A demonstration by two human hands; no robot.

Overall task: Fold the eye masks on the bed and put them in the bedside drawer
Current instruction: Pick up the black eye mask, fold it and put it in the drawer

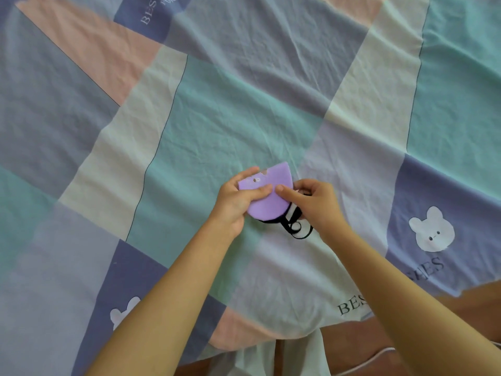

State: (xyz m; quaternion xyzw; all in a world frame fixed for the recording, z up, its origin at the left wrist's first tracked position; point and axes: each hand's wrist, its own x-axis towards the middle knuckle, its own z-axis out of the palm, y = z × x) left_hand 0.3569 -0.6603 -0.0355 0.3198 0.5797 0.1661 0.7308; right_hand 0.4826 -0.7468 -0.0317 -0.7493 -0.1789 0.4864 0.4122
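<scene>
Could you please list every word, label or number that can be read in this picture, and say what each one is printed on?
"BES", cut off at the frame's top, on a dark blue patch of the bedsheet.
A smaller line beside it, starting "FOR", too small and cut off to read further.
"BES", partly folded away, on the pale green patch near the bed's edge.
"HES", a word's ending, below the white bunny face.
Purple eye mask: no text.

Bedsheet (244,104) print, as you read it | top dark-blue patch: "BES…", cut off at the frame edge, with "FOR" partly legible beside it | lower pale patch near your right arm: "BES…", rest hidden | right dark-blue patch under the rabbit face (431,229): "…HES", start covered.
</scene>
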